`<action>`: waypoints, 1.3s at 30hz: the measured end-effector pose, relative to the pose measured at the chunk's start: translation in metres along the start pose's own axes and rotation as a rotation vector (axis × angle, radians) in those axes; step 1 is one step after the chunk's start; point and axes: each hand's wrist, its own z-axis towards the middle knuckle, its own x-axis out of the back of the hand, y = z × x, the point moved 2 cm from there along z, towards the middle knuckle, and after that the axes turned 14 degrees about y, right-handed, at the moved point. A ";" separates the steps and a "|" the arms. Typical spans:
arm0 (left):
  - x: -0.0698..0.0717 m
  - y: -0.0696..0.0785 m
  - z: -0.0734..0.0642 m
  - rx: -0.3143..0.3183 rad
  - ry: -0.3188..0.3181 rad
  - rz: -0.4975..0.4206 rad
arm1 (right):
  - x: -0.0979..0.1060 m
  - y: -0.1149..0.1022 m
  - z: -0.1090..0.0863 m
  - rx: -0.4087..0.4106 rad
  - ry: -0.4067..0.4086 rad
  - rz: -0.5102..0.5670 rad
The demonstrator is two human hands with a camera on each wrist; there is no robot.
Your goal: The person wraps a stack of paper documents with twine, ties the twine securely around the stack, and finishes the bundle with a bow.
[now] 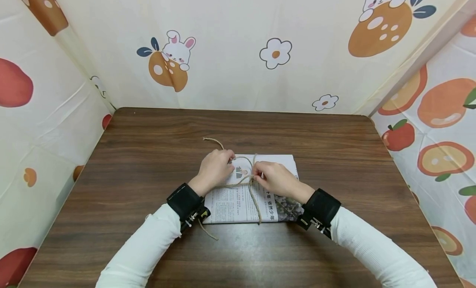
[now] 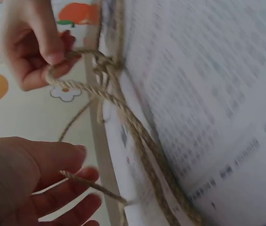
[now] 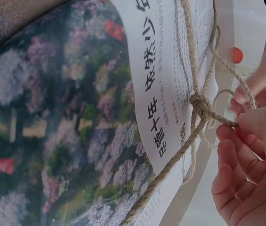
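Observation:
A folded newspaper bundle (image 1: pixel 230 205) lies on the table, wrapped crosswise with brown twine (image 1: pixel 255 201). In the right wrist view a knot (image 3: pixel 199 102) sits where the strands cross. My left hand (image 1: pixel 217 166), over the bundle's far left part, holds a strand between thumb and forefinger. A loose end of that twine reaches past the bundle's far edge. Close to the crossing, my right hand (image 1: pixel 276 178) pinches a loop of twine (image 2: pixel 88 88) between thumb and forefinger. Part of the newspaper's right side is hidden under my right hand and wrist.
The brown wooden table (image 1: pixel 156 135) extends around the bundle. Another twine end (image 1: pixel 207 230) lies near the left wrist, by the bundle's near edge. Printed cloth walls (image 1: pixel 230 52) stand at the back and both sides. Black camera bands (image 1: pixel 322 209) circle both wrists.

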 end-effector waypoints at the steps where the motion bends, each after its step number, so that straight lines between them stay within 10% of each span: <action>1: 0.000 -0.002 -0.001 -0.010 -0.009 0.014 | 0.000 0.000 0.000 -0.001 -0.001 -0.002; 19: 0.037 -0.005 -0.022 -0.083 0.017 -0.079 | -0.002 0.000 0.003 -0.039 0.006 -0.040; 39: 0.029 0.029 -0.056 -0.176 -0.227 -0.333 | -0.003 -0.001 0.005 -0.087 -0.032 -0.039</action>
